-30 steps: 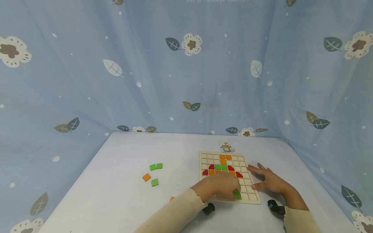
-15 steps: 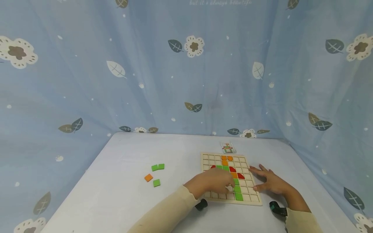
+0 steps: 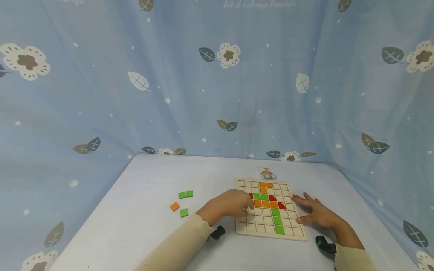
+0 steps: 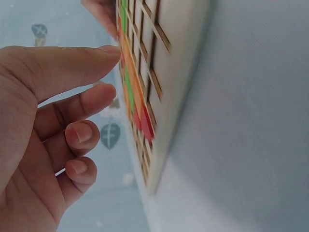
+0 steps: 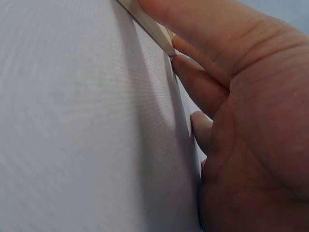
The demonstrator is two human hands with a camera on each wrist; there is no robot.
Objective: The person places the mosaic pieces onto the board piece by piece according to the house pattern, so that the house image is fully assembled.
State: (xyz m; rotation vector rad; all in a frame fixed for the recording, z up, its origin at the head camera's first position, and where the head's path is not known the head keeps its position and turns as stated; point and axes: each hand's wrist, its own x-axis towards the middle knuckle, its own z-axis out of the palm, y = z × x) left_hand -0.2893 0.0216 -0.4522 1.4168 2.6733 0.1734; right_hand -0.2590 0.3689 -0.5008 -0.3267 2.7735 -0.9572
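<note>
A pale wooden grid board (image 3: 251,228) lies on the table with flat coloured tiles in its cells. An orange row (image 3: 266,204) crosses it below two green tiles (image 3: 260,197), with red quarter-circles (image 3: 282,206) at the sides. Down the right runs a column of green tiles (image 3: 277,221). My left hand (image 3: 232,203) hovers over the board's left part, hiding some cells. In the left wrist view its thumb (image 4: 87,63) and loosely bent fingers have nothing between them. My right hand (image 3: 317,211) is spread along the board's right edge, thumb and fingertips at the rim.
Left of the board lie loose green tiles (image 3: 184,212) and one orange tile (image 3: 174,206). A small pattern card (image 3: 268,173) sits behind the board. Blue patterned cloth (image 3: 251,94) rises behind the white table (image 3: 156,233).
My left hand has moved from the green tile at the board's near edge leftward across the board, uncovering the green column and orange row. The right hand stays at the edge.
</note>
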